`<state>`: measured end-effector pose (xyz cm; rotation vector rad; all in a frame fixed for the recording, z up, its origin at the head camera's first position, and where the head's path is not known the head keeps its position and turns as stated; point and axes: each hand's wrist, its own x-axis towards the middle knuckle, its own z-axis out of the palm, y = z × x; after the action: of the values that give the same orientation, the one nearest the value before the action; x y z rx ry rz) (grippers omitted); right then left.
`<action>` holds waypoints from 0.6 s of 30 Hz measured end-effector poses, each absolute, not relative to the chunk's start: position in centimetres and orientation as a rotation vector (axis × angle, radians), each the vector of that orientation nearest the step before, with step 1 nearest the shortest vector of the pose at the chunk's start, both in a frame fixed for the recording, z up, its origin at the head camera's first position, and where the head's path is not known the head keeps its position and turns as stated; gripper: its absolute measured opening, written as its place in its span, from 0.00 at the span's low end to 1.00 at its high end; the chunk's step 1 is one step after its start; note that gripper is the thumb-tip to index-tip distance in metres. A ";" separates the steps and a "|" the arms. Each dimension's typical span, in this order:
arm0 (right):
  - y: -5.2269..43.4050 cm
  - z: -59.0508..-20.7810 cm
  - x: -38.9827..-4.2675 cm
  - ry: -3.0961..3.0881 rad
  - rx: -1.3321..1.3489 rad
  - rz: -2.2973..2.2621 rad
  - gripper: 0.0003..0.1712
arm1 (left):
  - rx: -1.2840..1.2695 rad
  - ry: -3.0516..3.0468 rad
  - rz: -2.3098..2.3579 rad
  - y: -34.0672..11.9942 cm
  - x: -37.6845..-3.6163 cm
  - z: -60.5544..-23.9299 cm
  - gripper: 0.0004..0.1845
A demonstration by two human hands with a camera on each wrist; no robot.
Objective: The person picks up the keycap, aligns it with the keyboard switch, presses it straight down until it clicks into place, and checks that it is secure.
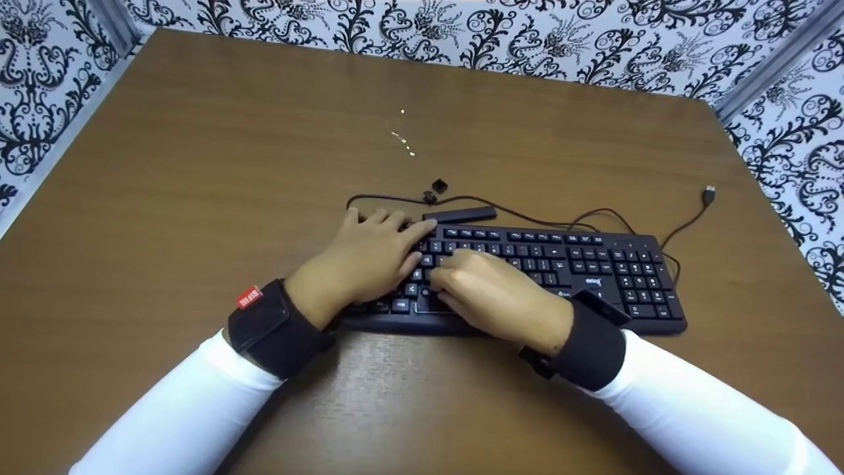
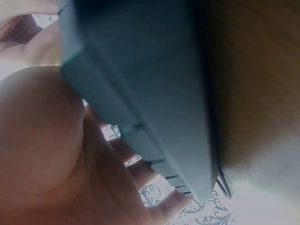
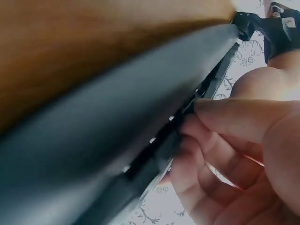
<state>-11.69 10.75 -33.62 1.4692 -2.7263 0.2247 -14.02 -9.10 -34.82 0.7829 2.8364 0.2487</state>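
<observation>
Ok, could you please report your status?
Left hand spread over black plastic keyboard. Right hand curled against it. Long black bar lies behind; nothing apparently in the way.

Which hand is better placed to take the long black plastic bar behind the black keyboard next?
Left hand, probably: outstretched, near the bar; the right hand curls over black keys.

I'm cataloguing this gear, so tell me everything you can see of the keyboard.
The keyboard is long, black and plastic-looking, with pale-marked keys, a number pad at its right end and a pale logo left of that. It lies on the brown table, long front edge toward the viewer. The left hand rests across its left end, and the right hand pinches at keys left of its middle, so some are hidden. A dark cable runs behind it.
</observation>
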 end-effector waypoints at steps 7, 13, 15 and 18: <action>10.7 -33.3 -12.2 -2.727 1.509 0.207 0.01 | 0.767 2.836 0.247 -9.2 -14.0 -35.2 0.29; 11.1 -32.3 -13.6 -2.784 1.470 0.249 0.02 | 0.774 2.841 0.231 -8.9 -14.0 -35.0 0.29; 11.2 -32.0 -14.2 -2.780 1.441 0.246 0.01 | 0.775 2.848 0.220 -8.9 -14.0 -35.0 0.29; 11.4 -31.5 -15.2 -2.797 1.372 0.255 0.01 | 0.776 2.854 0.209 -8.9 -14.1 -35.0 0.29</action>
<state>-15.20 11.40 -31.49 1.3722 -2.7967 0.2547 -14.08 -8.86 -34.98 0.7759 2.8541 0.2087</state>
